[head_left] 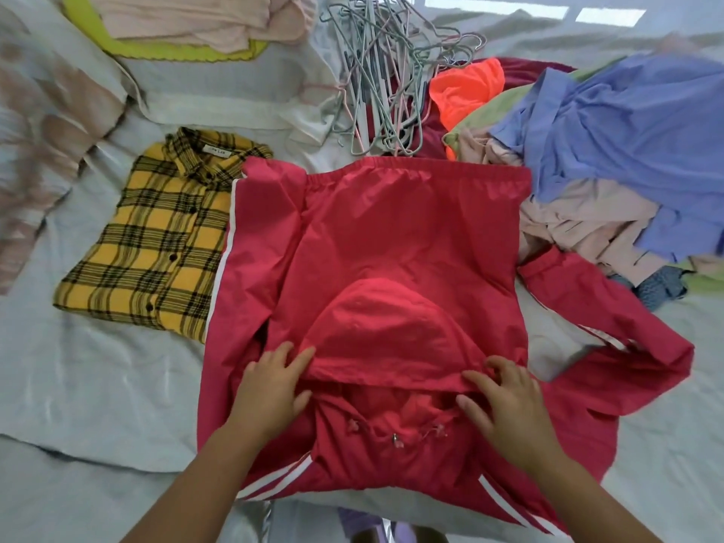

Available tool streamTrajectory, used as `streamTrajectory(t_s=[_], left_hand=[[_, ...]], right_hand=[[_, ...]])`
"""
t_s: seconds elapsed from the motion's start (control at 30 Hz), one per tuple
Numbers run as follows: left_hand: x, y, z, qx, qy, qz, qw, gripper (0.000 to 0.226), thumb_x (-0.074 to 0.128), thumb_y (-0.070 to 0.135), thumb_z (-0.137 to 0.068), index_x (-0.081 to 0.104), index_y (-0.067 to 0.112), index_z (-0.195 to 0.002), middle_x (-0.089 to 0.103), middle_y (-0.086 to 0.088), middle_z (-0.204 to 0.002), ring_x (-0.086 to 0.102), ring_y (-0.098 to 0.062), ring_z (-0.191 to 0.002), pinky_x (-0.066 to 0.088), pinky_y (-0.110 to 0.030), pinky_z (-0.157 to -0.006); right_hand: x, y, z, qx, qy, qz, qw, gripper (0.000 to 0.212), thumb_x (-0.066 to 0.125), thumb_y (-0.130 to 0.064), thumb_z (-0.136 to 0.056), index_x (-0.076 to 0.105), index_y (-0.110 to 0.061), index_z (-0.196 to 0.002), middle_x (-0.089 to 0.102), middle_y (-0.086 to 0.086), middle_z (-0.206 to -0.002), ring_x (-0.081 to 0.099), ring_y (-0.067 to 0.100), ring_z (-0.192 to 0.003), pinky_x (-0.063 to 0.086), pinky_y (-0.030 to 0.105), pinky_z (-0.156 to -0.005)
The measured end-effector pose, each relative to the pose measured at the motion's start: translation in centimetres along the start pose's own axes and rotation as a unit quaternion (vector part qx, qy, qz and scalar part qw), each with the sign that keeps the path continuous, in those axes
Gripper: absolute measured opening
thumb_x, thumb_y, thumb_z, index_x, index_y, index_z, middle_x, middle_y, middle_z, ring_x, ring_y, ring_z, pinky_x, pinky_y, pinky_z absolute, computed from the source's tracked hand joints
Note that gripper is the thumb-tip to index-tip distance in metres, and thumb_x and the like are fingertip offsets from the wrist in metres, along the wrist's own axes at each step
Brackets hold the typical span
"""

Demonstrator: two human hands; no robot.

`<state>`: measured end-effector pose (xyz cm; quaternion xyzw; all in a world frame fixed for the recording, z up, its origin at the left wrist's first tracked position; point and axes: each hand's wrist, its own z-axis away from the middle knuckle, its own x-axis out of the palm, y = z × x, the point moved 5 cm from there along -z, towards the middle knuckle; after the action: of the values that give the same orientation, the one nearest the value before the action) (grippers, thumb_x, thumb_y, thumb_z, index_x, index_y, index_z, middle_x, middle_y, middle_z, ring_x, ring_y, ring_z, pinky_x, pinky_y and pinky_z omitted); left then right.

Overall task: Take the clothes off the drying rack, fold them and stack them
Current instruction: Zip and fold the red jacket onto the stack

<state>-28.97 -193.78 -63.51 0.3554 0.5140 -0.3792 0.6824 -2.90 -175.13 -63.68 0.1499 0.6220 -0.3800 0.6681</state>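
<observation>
A sheet-covered bed (98, 386) serves as the folding surface, which is why everything is spread out on it by stage. The red jacket (411, 237) lies flat in the middle, directly in front of the person. Its elastic hem is at the far side, one sleeve is already folded in along the left edge, and the other trails loose to the right, so this looks like the garment being folded. To the right a heap (627, 150) of blue, pink and green clothes sits jumbled, apparently still waiting. A plaid shirt (156, 237) lies folded just left of the jacket, touching it, probably the base of the stack. Bare hangers (384, 72) are dumped at the far side, out of the way. The hood (391, 331) is turned down onto the jacket's back, likely to square off the shape. The left hand (270, 389) rests flat with straight fingers at the hood's left edge, pinning it. The right hand (505, 397) has bent fingers and appears to pinch the hood's right edge.
</observation>
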Motion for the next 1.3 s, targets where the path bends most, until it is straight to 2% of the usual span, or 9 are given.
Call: streamTrajectory(t_s=[0.13,0.3,0.43,0.77,0.87,0.97,1.07,1.17,1.3], left_hand=[[-2.9,4.3,-3.8,0.03,0.116,0.084,0.989,0.046,0.041,0.02,-0.075,0.064,0.009,-0.113,0.06,-0.015,-0.123,0.057,-0.029,-0.11,0.044,-0.038,-0.089],[2.5,6.0,-7.0,0.076,0.048,0.015,0.996,0.056,0.038,0.041,-0.084,0.046,0.017,-0.134,0.046,-0.012,-0.141,0.044,-0.027,-0.13,0.028,-0.046,-0.108],[7.4,5.5,-6.7,0.087,0.032,0.017,0.996,0.066,0.034,0.055,-0.084,0.028,0.021,-0.141,0.037,-0.013,-0.147,0.024,-0.024,-0.136,0.012,-0.042,-0.111],[7.4,5.4,-6.8,0.072,-0.014,0.13,0.989,0.061,0.022,0.06,-0.093,0.024,0.025,-0.143,0.028,-0.007,-0.151,0.019,-0.018,-0.139,0.014,-0.042,-0.11],[2.8,3.5,-7.3,-0.001,0.076,0.281,0.957,0.056,0.024,0.055,-0.096,0.032,0.019,-0.137,0.038,-0.012,-0.145,0.029,-0.016,-0.133,0.021,-0.03,-0.11],[-1.1,0.3,-9.4,-0.06,0.193,0.285,0.937,0.058,0.026,0.047,-0.098,0.049,0.002,-0.127,0.05,-0.021,-0.132,0.038,-0.021,-0.124,0.022,-0.021,-0.108],[-0.4,-1.0,-12.8,-0.045,0.099,0.242,0.964,0.075,0.027,0.06,-0.091,0.041,0.002,-0.137,0.038,-0.017,-0.145,0.031,-0.022,-0.134,0.02,-0.028,-0.111],[2.2,-4.7,-14.0,-0.155,-0.056,0.121,0.979,0.081,0.033,0.064,-0.087,0.016,0.014,-0.149,0.008,-0.005,-0.158,0.009,-0.021,-0.145,0.016,-0.042,-0.113],[0.7,-8.0,-15.3,-0.211,-0.031,0.129,0.968,0.078,0.031,0.063,-0.09,0.011,0.017,-0.15,0.018,-0.009,-0.155,0.017,-0.029,-0.142,0.017,-0.045,-0.112]], right_hand=[[-1.3,-3.8,-3.6,-0.069,0.111,-0.054,0.99,0.046,0.033,-0.04,-0.097,0.066,-0.013,-0.114,0.057,0.011,-0.127,0.049,0.025,-0.115,0.037,0.036,-0.094],[3.7,-6.9,-8.2,-0.165,0.049,0.002,0.985,0.049,0.036,-0.036,-0.094,0.046,-0.012,-0.136,0.039,0.011,-0.147,0.028,0.021,-0.137,0.022,0.037,-0.112],[7.9,-5.1,-8.1,-0.153,-0.002,0.061,0.986,0.059,0.013,-0.05,-0.099,0.032,-0.015,-0.143,0.031,0.011,-0.151,0.023,0.021,-0.14,0.015,0.039,-0.115],[8.9,-4.9,-8.3,-0.142,-0.063,0.037,0.987,0.061,0.01,-0.054,-0.097,0.024,-0.019,-0.146,0.023,0.008,-0.153,0.022,0.019,-0.14,0.011,0.038,-0.115],[5.0,-4.8,-9.8,-0.138,-0.033,-0.097,0.985,0.059,0.018,-0.056,-0.097,0.032,-0.02,-0.141,0.028,0.008,-0.152,0.025,0.016,-0.138,0.014,0.032,-0.113],[0.4,-2.0,-12.7,-0.055,0.094,-0.158,0.981,0.052,0.033,-0.044,-0.096,0.038,-0.011,-0.137,0.038,0.015,-0.145,0.034,0.023,-0.131,0.024,0.033,-0.108],[0.6,2.9,-14.5,0.01,0.063,-0.053,0.997,0.067,0.023,-0.052,-0.096,0.04,-0.002,-0.136,0.039,0.022,-0.144,0.041,0.036,-0.126,0.032,0.043,-0.104],[2.1,7.1,-14.0,0.033,-0.008,0.004,0.999,0.088,0.008,-0.066,-0.091,0.042,0.0,-0.137,0.036,0.022,-0.145,0.044,0.041,-0.127,0.04,0.052,-0.1],[-0.3,5.0,-15.2,-0.008,0.087,-0.027,0.996,0.07,0.023,-0.054,-0.096,0.046,0.001,-0.131,0.039,0.025,-0.142,0.041,0.039,-0.126,0.036,0.05,-0.103]])
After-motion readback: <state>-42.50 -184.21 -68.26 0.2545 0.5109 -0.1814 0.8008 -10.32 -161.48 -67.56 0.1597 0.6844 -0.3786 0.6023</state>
